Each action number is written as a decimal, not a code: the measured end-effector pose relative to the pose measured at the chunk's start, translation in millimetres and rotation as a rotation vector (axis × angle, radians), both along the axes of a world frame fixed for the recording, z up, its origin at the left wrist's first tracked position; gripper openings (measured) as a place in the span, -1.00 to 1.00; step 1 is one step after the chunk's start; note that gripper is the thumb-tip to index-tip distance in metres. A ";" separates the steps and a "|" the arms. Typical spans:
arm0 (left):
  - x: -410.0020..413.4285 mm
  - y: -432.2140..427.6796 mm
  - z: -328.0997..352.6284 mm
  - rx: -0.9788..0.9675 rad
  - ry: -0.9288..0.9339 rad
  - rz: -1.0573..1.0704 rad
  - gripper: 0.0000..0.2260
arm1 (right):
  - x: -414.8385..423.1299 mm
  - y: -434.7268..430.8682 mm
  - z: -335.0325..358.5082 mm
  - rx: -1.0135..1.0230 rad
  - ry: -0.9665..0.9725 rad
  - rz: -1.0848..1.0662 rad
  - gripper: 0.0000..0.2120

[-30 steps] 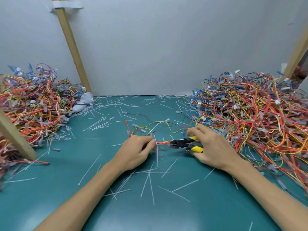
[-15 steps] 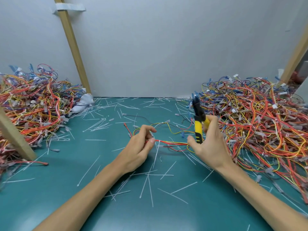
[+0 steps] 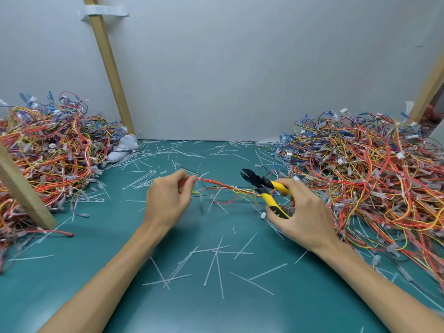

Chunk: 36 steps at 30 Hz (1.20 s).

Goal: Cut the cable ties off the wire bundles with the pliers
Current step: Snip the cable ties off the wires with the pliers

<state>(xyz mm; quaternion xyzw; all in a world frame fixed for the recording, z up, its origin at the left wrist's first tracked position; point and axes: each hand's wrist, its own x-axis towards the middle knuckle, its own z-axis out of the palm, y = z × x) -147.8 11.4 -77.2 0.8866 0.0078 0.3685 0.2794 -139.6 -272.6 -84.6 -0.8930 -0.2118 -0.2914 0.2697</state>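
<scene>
Surface: dark green table mat (image 3: 96, 272), littered from near to far with cut cable ties (image 3: 217, 260), white and lying loose at all angles. Backdrop: plain grey wall (image 3: 240, 68). A slanted wooden strut (image 3: 108, 63) leans against it at far left with a strip of tape (image 3: 105, 13) across its top; a second strut (image 3: 430, 82) is at the far right edge, and a wooden post (image 3: 21, 188) stands at near left. Stock: left pile of wires (image 3: 48, 150), red, orange, yellow and blue, heaped at the left edge; right pile of wires (image 3: 360, 164), larger, running from far right to near right. A pale grey cloth (image 3: 122, 147) lies at the foot of the left strut. Left hand (image 3: 168, 200): raised above the middle of the mat, fingers curled, thumb and fingertips pinching the left end of a wire bundle (image 3: 216, 181). The bundle stretches rightward off the mat to the right hand, with loose yellow and red strands sagging beneath it. Right hand (image 3: 302, 217): just left of the right pile, fingers and thumb curled round the yellow handles of the pliers (image 3: 259, 181). The black head points far-left, just above the bundle, with its jaws slightly parted. Both forearms are bare, entering from the near edge.
</scene>
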 end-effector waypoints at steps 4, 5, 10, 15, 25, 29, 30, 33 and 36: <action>1.1 -8.8 -9.7 -0.031 0.128 -0.092 -0.75 | 1.8 -4.2 -0.6 -0.257 -0.089 0.031 -0.39; 0.6 -13.1 -12.6 -0.035 0.141 -0.130 -0.76 | 2.0 -4.2 -0.5 -0.324 -0.102 0.034 -0.37; -3.5 -23.3 -16.9 -0.057 0.141 -0.270 -0.78 | -2.1 1.4 -2.6 -0.399 -0.120 0.070 -0.38; -4.4 -19.0 -17.2 -0.101 0.220 -0.421 -0.78 | -2.6 1.1 -0.6 -0.320 -0.109 0.068 -0.42; -3.5 -19.1 -18.3 -0.118 0.318 -0.471 -0.77 | -0.9 -1.4 1.7 -0.426 -0.137 0.093 -0.39; -4.2 -19.8 -18.7 -0.145 0.323 -0.483 -0.77 | -2.3 -1.3 1.5 -0.438 -0.147 0.105 -0.40; -4.3 -19.4 -18.3 -0.155 0.327 -0.489 -0.77 | -2.5 -0.9 1.2 -0.437 -0.145 0.108 -0.41; -4.5 -18.3 -17.1 -0.187 0.353 -0.524 -0.78 | -2.9 -1.3 1.4 -0.416 -0.131 0.122 -0.43; -4.6 -18.6 -17.6 -0.205 0.385 -0.570 -0.81 | -3.5 -0.5 1.2 -0.421 -0.140 0.130 -0.45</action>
